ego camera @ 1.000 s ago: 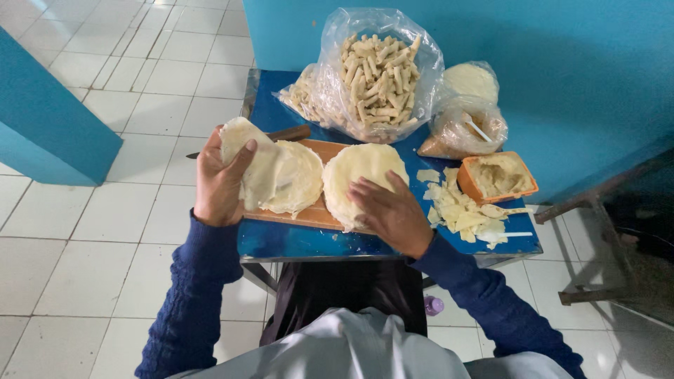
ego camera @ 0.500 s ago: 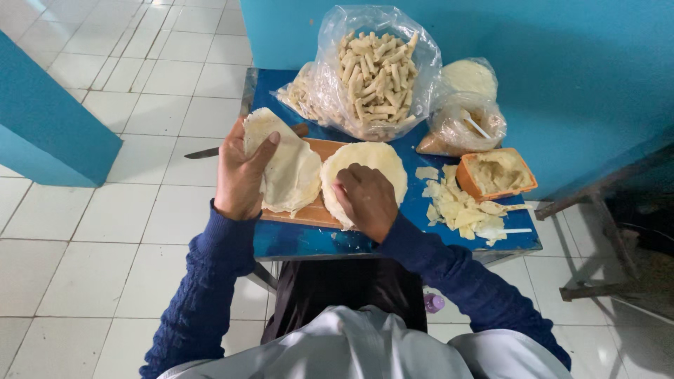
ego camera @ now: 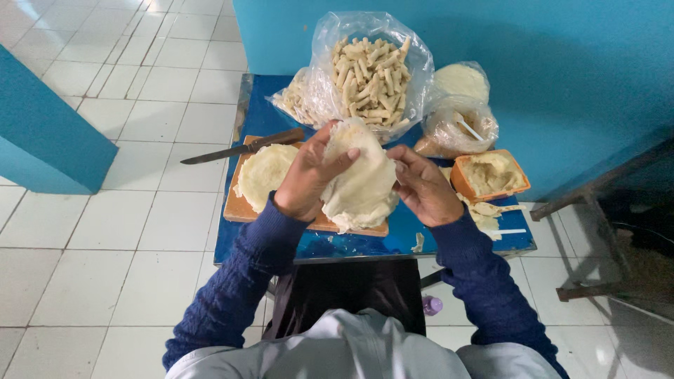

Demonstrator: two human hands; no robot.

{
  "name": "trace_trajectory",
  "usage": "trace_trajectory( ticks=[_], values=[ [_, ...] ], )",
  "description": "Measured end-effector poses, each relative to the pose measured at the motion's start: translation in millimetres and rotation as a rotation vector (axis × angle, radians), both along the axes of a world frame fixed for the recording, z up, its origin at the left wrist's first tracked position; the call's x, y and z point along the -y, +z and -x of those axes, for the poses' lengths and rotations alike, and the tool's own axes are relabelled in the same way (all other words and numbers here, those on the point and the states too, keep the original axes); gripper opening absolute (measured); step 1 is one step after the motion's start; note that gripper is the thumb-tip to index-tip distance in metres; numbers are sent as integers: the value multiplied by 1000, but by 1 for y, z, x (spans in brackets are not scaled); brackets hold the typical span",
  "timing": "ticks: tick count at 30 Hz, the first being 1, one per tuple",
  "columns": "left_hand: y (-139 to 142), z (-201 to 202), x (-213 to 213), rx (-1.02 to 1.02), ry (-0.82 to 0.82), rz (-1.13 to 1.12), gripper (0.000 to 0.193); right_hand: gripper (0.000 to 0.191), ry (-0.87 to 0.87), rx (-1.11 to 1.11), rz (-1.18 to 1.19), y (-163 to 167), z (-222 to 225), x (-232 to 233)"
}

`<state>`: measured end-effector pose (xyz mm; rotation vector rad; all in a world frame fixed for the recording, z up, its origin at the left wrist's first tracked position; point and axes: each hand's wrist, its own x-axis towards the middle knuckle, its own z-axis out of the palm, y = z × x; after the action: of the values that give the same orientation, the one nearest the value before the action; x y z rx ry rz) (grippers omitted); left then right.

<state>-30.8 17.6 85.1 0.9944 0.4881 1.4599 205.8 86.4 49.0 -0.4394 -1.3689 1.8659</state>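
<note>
- Head view, right now: we've got a thin round wrapper sheet (ego camera: 365,184) lifted off the wooden cutting board (ego camera: 239,207) and held up over the middle of the small blue table (ego camera: 253,105).
- Our left hand (ego camera: 309,179) has its thumb across the front of the sheet and the fingers curled behind it, so it's pinching the left edge. Our right hand (ego camera: 421,186) sits at the right edge, fingers half curled against it; how firm that grip is, we can't tell.
- A second round sheet (ego camera: 263,172) lies flat on the board's left half.
- A knife (ego camera: 242,149) hangs off the table's left edge, its handle near the board's far corner.
- Far edge of the table: a clear bag of rolled sticks (ego camera: 372,74) and smaller bags (ego camera: 460,112). Near the right edge, an orange tub of filling (ego camera: 491,175).
- Versus a second ago: both sheets were lying on the board, our right palm pressing one flat. Half a second back, the left hand was peeling its sheet up. Now the sheet is off the board and between both hands, so we'd say it's been separated from the stack.
</note>
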Motion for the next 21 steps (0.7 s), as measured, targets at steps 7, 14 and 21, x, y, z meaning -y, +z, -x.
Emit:
trace_trajectory(
  ticks=[7, 14, 21],
  values=[
    [-54, 10, -27, -850, 501, -154, 31, 11, -549, 659, -674, -23, 10, -12],
    [-66, 15, -18, -453, 132, -9, 32, 13, -488, 471, -532, -12, 0, 5],
    [-59, 9, -22, -714, 299, -235, 43, 16, -609, 664, -643, -18, 6, -12]
  ],
)
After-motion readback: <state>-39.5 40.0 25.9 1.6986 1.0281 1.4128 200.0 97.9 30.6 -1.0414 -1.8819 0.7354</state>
